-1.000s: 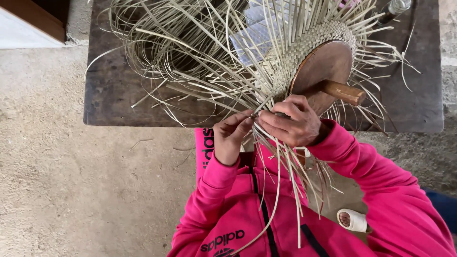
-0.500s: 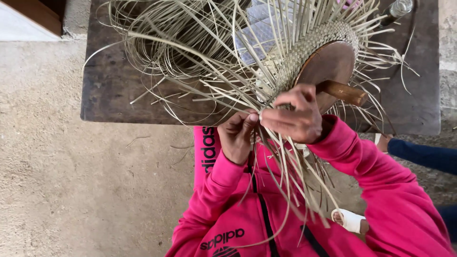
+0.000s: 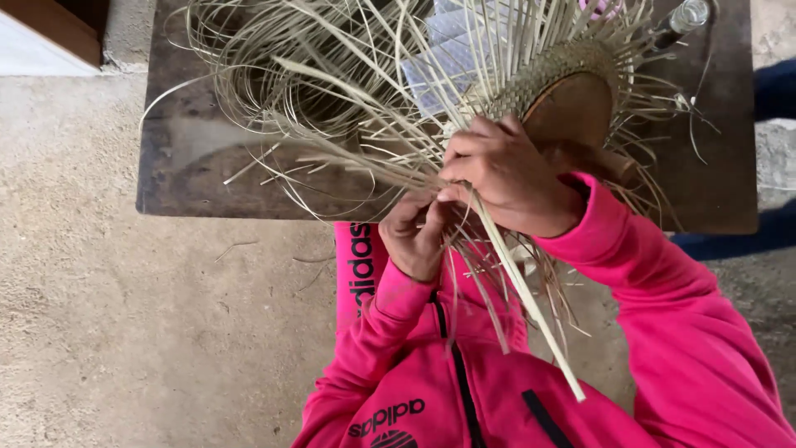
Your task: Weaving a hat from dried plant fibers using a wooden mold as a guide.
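A half-woven straw piece (image 3: pixel 547 70) sits over a rounded brown wooden form (image 3: pixel 572 108), with long pale straw strands (image 3: pixel 332 91) fanning out over the table. My right hand (image 3: pixel 506 178) rests on the woven edge and pinches strands at its lower rim. Just below it, my left hand (image 3: pixel 414 236) grips a few strands between thumb and fingers. Loose strands hang down over my pink jacket (image 3: pixel 464 382). A wooden handle (image 3: pixel 618 170) of the form shows behind my right wrist.
A dark wooden table (image 3: pixel 191 166) carries the work, its near edge facing me. A small glass bottle (image 3: pixel 684 17) stands at its far right. Bare concrete floor (image 3: pixel 124 332) lies to the left. A dark blue sleeve of another person (image 3: pixel 775 87) shows at the right edge.
Both hands have shifted slightly up along the woven rim, working the strands closer together. The view has moved a little; the other person's blue sleeve now sits higher at the right.
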